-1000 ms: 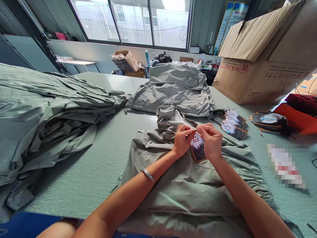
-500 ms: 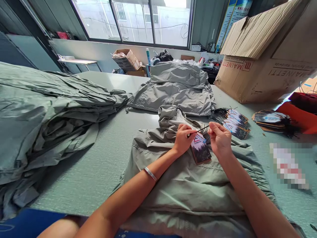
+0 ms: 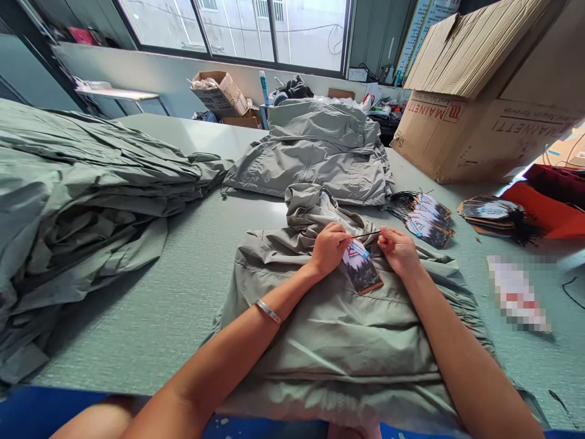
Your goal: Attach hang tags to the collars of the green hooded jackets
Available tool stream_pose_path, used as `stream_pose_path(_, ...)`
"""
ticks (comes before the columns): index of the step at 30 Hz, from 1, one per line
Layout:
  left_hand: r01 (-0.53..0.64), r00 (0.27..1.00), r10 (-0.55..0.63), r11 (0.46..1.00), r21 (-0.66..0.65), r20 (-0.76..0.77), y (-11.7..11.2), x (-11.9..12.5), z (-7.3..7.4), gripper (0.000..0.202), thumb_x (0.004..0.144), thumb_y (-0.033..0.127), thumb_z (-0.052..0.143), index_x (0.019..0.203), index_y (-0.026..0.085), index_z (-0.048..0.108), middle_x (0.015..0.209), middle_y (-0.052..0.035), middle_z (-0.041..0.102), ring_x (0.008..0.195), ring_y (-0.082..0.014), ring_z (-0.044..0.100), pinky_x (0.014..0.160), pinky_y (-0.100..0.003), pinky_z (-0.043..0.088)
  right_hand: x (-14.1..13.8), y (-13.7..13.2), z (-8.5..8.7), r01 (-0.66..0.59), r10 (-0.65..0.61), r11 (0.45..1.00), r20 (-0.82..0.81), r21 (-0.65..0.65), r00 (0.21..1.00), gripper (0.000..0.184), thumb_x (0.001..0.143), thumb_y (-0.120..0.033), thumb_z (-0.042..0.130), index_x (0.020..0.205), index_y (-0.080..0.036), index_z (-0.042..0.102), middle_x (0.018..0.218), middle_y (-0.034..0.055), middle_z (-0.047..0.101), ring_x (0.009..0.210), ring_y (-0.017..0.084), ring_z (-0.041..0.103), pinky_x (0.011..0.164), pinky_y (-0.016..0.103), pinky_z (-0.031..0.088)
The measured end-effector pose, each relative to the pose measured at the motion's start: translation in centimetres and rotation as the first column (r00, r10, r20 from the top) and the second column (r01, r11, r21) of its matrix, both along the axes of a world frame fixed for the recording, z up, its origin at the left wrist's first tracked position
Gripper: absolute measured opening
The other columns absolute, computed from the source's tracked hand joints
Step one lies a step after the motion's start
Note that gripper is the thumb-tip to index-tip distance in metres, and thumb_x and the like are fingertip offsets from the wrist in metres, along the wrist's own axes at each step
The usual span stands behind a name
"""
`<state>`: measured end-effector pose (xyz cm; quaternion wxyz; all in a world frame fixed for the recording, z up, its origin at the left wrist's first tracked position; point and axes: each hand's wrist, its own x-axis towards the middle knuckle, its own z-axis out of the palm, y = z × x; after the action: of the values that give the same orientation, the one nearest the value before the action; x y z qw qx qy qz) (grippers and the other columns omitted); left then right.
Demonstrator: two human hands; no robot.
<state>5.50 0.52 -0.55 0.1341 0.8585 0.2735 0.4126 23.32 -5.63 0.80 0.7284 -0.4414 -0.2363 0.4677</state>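
Observation:
A grey-green hooded jacket lies spread on the table in front of me. Over its upper part, a hang tag with a dark forest print dangles from a thin black string. My left hand pinches the string near the tag's top. At the string's other end, the fingers of my right hand are pressed together, holding it taut between both hands. The jacket's bunched hood sits just beyond my hands.
Another folded jacket lies behind. A large heap of similar garments covers the left side. To the right are fanned tags, a second tag stack, orange fabric and a big cardboard box.
The view has shifted slightly, so things sit a little further left and higher. Both hands still hold the string, now more level, and the tag hangs below it.

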Motion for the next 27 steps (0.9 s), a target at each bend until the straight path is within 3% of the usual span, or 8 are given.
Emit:
stream_pose_path(3, 0.000, 0.998, -0.003, 0.999, -0.039, -0.066, 0.2, -0.2, 0.1, 0.025, 0.090, 0.015, 0.054, 0.075, 0.016, 0.074, 0.080, -0.0048, 0.066, 0.079, -0.0165, 0.059, 0.074, -0.028, 0.048, 0.9, 0.1, -0.5, -0.082, 0.087, 0.994, 0.067, -0.077, 0.994, 0.028, 0.047, -0.023, 0.087, 0.064, -0.015, 0.067, 0.056, -0.0027, 0.058, 0.050, 0.006, 0.049, 0.045, 0.019, 0.038)
stream_pose_path(10, -0.021, 0.994, 0.007, 0.993, -0.119, -0.113, 0.2, -0.2, 0.4, 0.027, 0.091, 0.014, 0.052, 0.075, 0.015, 0.074, 0.082, -0.0045, 0.066, 0.075, -0.0147, 0.060, 0.071, -0.026, 0.046, 1.1, 0.1, -0.7, -0.083, 0.106, 0.985, 0.149, -0.151, 0.983, 0.029, 0.049, -0.028, 0.085, 0.067, -0.015, 0.067, 0.056, -0.0010, 0.060, 0.050, 0.008, 0.052, 0.046, 0.020, 0.041)
stream_pose_path(14, -0.035, 0.991, 0.021, 0.994, -0.103, -0.131, 0.2, -0.1, 0.3, 0.027, 0.091, 0.014, 0.051, 0.074, 0.015, 0.073, 0.081, -0.0050, 0.065, 0.076, -0.0155, 0.060, 0.071, -0.026, 0.046, 1.3, 0.1, -0.6, 0.010, 0.040, 0.985, 0.287, -0.171, 0.957, 0.028, 0.052, -0.030, 0.081, 0.070, -0.015, 0.066, 0.059, 0.0000, 0.062, 0.050, 0.010, 0.053, 0.046, 0.022, 0.040)
stream_pose_path(16, -0.037, 0.990, 0.025, 0.996, -0.085, -0.139, 0.2, -0.1, 0.3, 0.028, 0.091, 0.015, 0.050, 0.074, 0.015, 0.073, 0.080, -0.0049, 0.064, 0.077, -0.0158, 0.059, 0.071, -0.027, 0.046, 1.5, -0.1, -0.4, 0.135, -0.054, 0.980, 0.459, -0.144, 0.887, 0.025, 0.058, -0.031, 0.076, 0.076, -0.016, 0.067, 0.062, 0.0006, 0.062, 0.050, 0.011, 0.053, 0.047, 0.024, 0.041)
stream_pose_path(19, -0.025, 0.989, 0.017, 0.998, -0.052, -0.146, 0.1, -0.2, 0.3, 0.029, 0.092, 0.016, 0.049, 0.073, 0.016, 0.072, 0.079, -0.0048, 0.063, 0.078, -0.0160, 0.058, 0.073, -0.027, 0.047, 1.5, -0.6, 0.2, 0.228, -0.191, 0.972, 0.778, 0.063, 0.598, 0.019, 0.070, -0.029, 0.067, 0.085, -0.017, 0.071, 0.084, 0.0055, 0.069, 0.055, 0.012, 0.053, 0.053, 0.028, 0.045)
stream_pose_path(21, -0.021, 0.988, 0.017, 0.999, -0.028, -0.153, 0.1, -0.2, 0.3, 0.029, 0.092, 0.017, 0.049, 0.072, 0.016, 0.071, 0.078, -0.0052, 0.063, 0.077, -0.0163, 0.057, 0.073, -0.028, 0.047, 1.3, -1.0, 0.7, 0.121, -0.203, 0.978, 0.907, 0.170, 0.368, 0.019, 0.078, -0.026, 0.061, 0.090, -0.019, 0.073, 0.099, 0.0074, 0.070, 0.061, 0.014, 0.056, 0.061, 0.030, 0.047)
stream_pose_path(24, -0.022, 0.988, 0.022, 1.000, 0.003, -0.156, 0.1, -0.2, 0.2, 0.029, 0.093, 0.018, 0.050, 0.072, 0.016, 0.070, 0.078, -0.0056, 0.062, 0.077, -0.0170, 0.056, 0.073, -0.029, 0.047, 0.7, -1.6, 1.3, -0.053, -0.132, 0.989, 0.990, 0.135, 0.042, 0.022, 0.085, -0.023, 0.058, 0.098, -0.022, 0.075, 0.105, 0.0074, 0.071, 0.083, 0.020, 0.062, 0.078, 0.034, 0.048)
stream_pose_path(27, -0.015, 0.989, 0.017, 1.000, 0.015, -0.149, 0.0, -0.2, 0.3, 0.030, 0.094, 0.019, 0.048, 0.073, 0.016, 0.070, 0.078, -0.0054, 0.062, 0.078, -0.0170, 0.055, 0.074, -0.029, 0.047, 0.1, -1.9, 1.6, -0.075, -0.049, 0.997, 0.963, 0.030, -0.266, 0.024, 0.087, -0.024, 0.058, 0.104, -0.022, 0.075, 0.102, 0.0077, 0.074, 0.097, 0.025, 0.060, 0.089, 0.037, 0.042)
